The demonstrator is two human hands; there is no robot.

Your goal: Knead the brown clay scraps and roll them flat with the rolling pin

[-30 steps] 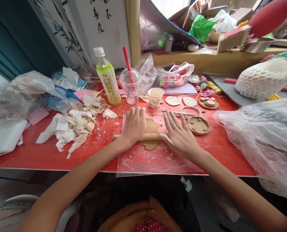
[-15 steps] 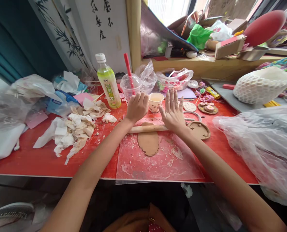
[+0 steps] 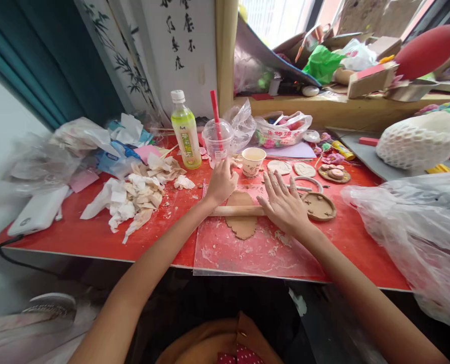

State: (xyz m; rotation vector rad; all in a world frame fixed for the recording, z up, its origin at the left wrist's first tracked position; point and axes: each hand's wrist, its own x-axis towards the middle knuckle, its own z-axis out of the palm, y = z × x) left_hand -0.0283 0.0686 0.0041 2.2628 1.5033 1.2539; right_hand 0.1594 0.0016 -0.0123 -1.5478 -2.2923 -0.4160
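Observation:
A wooden rolling pin (image 3: 242, 211) lies across a flattened oval slab of brown clay (image 3: 243, 228), which has a ragged edge. Under the slab is a clear plastic sheet (image 3: 225, 258) smeared with clay bits. My left hand (image 3: 222, 183) is closed with curled fingers, its heel over the pin's left end. Nothing shows in those fingers. Flat over the pin's right end lies my right hand (image 3: 283, 205), fingers stretched out and dusted with clay. Just right of it sits a round rimmed clay piece (image 3: 319, 207) with small marks. A paper cup (image 3: 253, 162) stands beyond the hands.
Crumpled tissues (image 3: 137, 194) and a white power bank (image 3: 39, 210) lie left. A green drink bottle (image 3: 185, 131) and a plastic cup with a red straw (image 3: 218, 139) stand behind. Pale clay discs (image 3: 304, 169) lie at the back, a large plastic bag (image 3: 418, 217) at right.
My hands and the rolling pin have come slightly nearer to me over the clay slab. More clay shows beyond the pin. The view has shifted left.

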